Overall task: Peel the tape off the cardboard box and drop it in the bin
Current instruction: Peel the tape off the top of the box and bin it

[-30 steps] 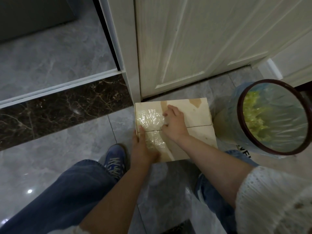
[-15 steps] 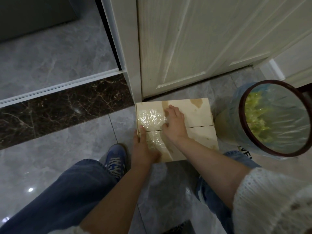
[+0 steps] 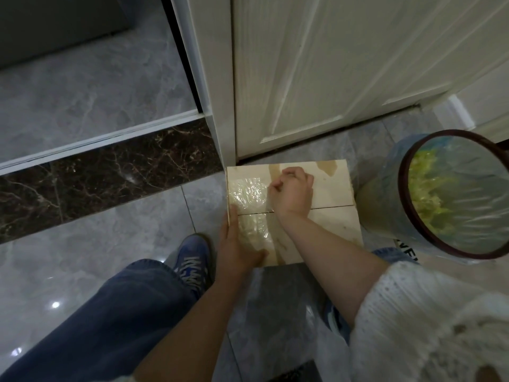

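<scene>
The cardboard box (image 3: 330, 188) lies flat on the grey tiled floor (image 3: 115, 244), its far edge just short of the white panelled door (image 3: 330, 64). Its 2 top flaps meet in a seam that runs left to right across the middle.

A wide patch of clear, wrinkled tape (image 3: 249, 193) covers the left part of the top and crosses the seam. It remains stuck to the cardboard. Brown marks show on the bare cardboard near the far edge and near the front edge.

The right hand (image 3: 293, 193) rests on the far flap at the right edge of the tape. Its grip is curled, with the fingertips pressed together at that tape edge. Whether a lifted tape corner sits between them cannot be told from the head view.

The left hand (image 3: 237, 244) lies on the front left corner of the box. Its fingers are straight and pressed flat along the left edge, and the palm covers the near end of the tape.

The bin (image 3: 451, 194) stands just beside the right side of the box. It has a dark red rim and a clear liner bag, with yellow-green waste inside.

A blue sneaker (image 3: 192, 260) rests on the floor to the left of the box, below a blue jeans leg (image 3: 110, 326). The right forearm emerges from a white knitted sleeve (image 3: 427, 326).
</scene>
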A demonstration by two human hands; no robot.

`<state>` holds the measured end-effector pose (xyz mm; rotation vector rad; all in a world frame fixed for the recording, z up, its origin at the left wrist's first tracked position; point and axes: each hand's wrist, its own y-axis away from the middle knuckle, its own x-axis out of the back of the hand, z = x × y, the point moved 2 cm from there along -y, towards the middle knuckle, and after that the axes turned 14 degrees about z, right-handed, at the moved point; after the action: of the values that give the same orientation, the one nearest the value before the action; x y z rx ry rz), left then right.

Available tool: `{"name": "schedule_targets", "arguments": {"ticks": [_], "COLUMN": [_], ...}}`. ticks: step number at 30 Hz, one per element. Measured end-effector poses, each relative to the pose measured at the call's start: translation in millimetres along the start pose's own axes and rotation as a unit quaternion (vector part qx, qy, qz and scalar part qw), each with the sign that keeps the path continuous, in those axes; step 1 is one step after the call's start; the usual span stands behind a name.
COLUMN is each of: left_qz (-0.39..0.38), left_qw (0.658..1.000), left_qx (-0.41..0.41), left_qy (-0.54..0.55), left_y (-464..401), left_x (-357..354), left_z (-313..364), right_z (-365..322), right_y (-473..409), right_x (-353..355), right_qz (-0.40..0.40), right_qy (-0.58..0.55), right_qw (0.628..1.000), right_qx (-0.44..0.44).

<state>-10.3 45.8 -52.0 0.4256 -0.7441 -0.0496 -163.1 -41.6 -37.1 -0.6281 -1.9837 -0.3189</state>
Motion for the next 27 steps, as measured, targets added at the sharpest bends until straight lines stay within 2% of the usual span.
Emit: {"name": "schedule_targets", "arguments": {"ticks": [8,11,14,20,27], "left_qz": [0.013,0.011,0.054,0.026,0.03], "left_qw": [1.0,0.999,0.991,0.991,0.981], "left_qx": [-0.017,-0.047,-0.087,-0.092,-0.116], "left_qy": [0.022,-0.02,-0.081,-0.092,-0.155], "left_y": [8,8,6,5,1], "left_x": [1,3,6,4,3], "left_z": [-10,-8,-12,-17,-17], "right_z": [-2,-3,-3,3,2], "right_y": [2,1,2,8,1], "right_x": [-4,-8,-15,-10,-13], "right_qz": [0.0,-0.023,-0.033,-0.008,-0.027], "right_qy": [0.029,0.041,0.018,-0.068,-0.05], "right_qw": [1.0,0.999,0.999,0.997,0.998], "right_qx": [-0.011,-0.017,-0.037,-0.026,0.016]}}
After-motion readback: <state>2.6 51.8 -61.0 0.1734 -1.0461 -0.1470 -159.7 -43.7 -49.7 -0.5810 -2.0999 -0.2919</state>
